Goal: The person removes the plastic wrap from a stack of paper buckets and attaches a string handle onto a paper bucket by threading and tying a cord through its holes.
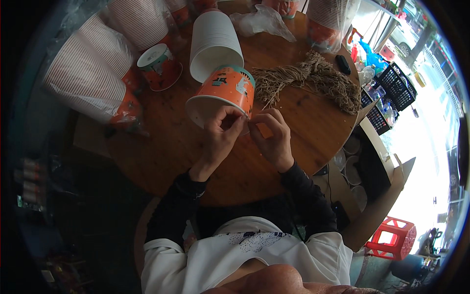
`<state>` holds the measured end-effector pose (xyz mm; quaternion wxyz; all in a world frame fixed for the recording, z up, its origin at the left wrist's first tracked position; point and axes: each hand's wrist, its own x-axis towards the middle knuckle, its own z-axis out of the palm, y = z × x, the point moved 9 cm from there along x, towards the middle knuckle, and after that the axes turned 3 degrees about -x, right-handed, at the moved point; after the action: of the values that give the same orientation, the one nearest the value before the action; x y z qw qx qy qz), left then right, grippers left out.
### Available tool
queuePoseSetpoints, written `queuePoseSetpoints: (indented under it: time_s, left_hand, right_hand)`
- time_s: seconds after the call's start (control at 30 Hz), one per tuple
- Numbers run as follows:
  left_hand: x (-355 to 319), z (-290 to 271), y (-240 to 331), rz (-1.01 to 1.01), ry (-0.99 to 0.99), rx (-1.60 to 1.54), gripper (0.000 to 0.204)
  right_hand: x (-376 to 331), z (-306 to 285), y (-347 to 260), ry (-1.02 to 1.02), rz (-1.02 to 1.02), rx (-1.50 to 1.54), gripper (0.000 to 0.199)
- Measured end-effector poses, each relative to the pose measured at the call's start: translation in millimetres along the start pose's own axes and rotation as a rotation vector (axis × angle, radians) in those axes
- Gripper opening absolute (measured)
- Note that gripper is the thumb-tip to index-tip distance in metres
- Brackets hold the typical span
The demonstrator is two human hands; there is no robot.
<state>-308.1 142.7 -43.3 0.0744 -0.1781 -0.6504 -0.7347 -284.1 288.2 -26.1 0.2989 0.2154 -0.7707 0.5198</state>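
An orange paper bucket with a teal band and white figures lies tilted on the round table, its mouth turned toward me. My left hand is closed in a pinch on the bucket's rim at its right side. Right beside it, my right hand is also closed, thumb and forefinger pressed together by the same rim. What those right fingertips hold is too small to make out. Just beyond the hands lies a bundle of tan twine, with loose strands trailing toward the bucket.
Behind the bucket lies a nested stack of white paper buckets. Wrapped bucket stacks crowd the left, near a small orange tub. A crumpled plastic bag and a black object lie at the back. An open cardboard box stands right of the table.
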Motion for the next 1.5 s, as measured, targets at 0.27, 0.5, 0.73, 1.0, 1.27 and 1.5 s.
queuePoseSetpoints:
  time_s: [0.27, 0.5, 0.73, 1.0, 1.27, 1.5]
  left_hand:
    - [-7, 8, 17, 0.141, -0.044, 0.315, 0.009]
    - [-6, 5, 23, 0.171, -0.015, 0.392, 0.009]
    - [-1, 3, 12, 0.093, -0.122, 0.256, 0.007]
    - [-11, 11, -34, -0.655, -0.193, -0.681, 0.009]
    - [-13, -1, -33, -0.581, 0.066, -0.552, 0.012]
    - [-10, -4, -17, -0.370, 0.050, -0.272, 0.015]
  right_hand:
    - [2, -3, -3, 0.016, -0.020, 0.013, 0.018]
    - [2, -1, -3, 0.008, -0.020, 0.003, 0.018]
    - [4, 5, 1, -0.018, -0.003, 0.010, 0.017]
    - [8, 9, -18, -0.003, -0.147, -0.093, 0.018]
    - [5, 8, -17, -0.022, -0.028, 0.013, 0.014]
    - [8, 6, -11, -0.028, -0.022, -0.094, 0.008]
